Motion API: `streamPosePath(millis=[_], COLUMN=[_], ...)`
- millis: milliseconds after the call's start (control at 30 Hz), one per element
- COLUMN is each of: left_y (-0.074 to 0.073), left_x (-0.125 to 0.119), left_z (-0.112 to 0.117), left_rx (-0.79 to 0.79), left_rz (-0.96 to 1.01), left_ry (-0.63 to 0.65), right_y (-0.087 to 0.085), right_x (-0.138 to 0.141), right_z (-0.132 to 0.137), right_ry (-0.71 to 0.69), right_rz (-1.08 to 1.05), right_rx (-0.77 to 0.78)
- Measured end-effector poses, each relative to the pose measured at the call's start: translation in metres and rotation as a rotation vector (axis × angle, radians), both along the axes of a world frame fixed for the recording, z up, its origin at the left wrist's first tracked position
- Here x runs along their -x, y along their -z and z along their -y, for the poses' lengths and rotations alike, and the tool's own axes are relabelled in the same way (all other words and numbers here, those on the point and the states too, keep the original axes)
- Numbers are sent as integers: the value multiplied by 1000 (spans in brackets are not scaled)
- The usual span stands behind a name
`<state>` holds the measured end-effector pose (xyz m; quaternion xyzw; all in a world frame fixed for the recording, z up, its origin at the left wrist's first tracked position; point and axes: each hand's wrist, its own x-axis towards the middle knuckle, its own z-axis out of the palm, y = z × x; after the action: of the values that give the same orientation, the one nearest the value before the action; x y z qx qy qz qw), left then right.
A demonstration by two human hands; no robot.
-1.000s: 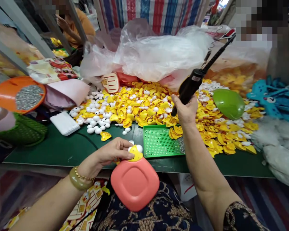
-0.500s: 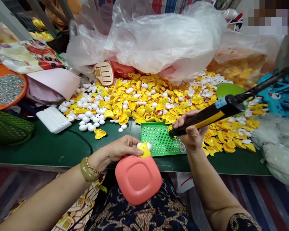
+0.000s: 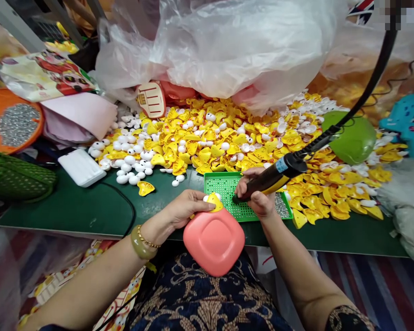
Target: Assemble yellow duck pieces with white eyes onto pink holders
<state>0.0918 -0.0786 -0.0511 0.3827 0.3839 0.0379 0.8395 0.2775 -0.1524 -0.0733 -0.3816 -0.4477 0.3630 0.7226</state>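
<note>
My left hand point(image 3: 179, 209) pinches a small yellow piece with white eyeballs point(image 3: 215, 202), which sits at the top edge of a coral-pink rounded plastic panel point(image 3: 213, 241). The panel hangs tilted in front of my lap. In my right hand point(image 3: 260, 202) is a black and yellow electric screwdriver point(image 3: 274, 178), its tip pointing left towards the yellow piece but apart from it. Behind and below the screwdriver lies a green perforated tray point(image 3: 224, 175), with small metal screws point(image 3: 281, 207) at its right end.
Yellow shells and white eyeballs lie heaped point(image 3: 207, 138) across the table point(image 3: 86, 207), with clear plastic bags point(image 3: 244, 50) behind. At left are an orange bowl of screws point(image 3: 19, 124), a white box point(image 3: 81, 166) and a green basket point(image 3: 24, 177). A green dish point(image 3: 352, 138) lies at right.
The screwdriver has come left and lower with my right hand, closer to the yellow piece. The coral-pink panel has turned a little and moved right and up. The camera view has shifted slightly.
</note>
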Motion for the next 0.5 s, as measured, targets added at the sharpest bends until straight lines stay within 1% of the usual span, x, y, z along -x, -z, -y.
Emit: streamPosePath(millis=[300, 500], left_y=[6, 11], left_x=[-1, 1], left_z=[0, 0], left_rx=[-21, 6], left_rz=[27, 48], left_ry=[-17, -24], right_y=[2, 4], right_x=[3, 7], right_z=[1, 1], right_ry=[-28, -54], right_rz=[-42, -9], right_rx=[-18, -20])
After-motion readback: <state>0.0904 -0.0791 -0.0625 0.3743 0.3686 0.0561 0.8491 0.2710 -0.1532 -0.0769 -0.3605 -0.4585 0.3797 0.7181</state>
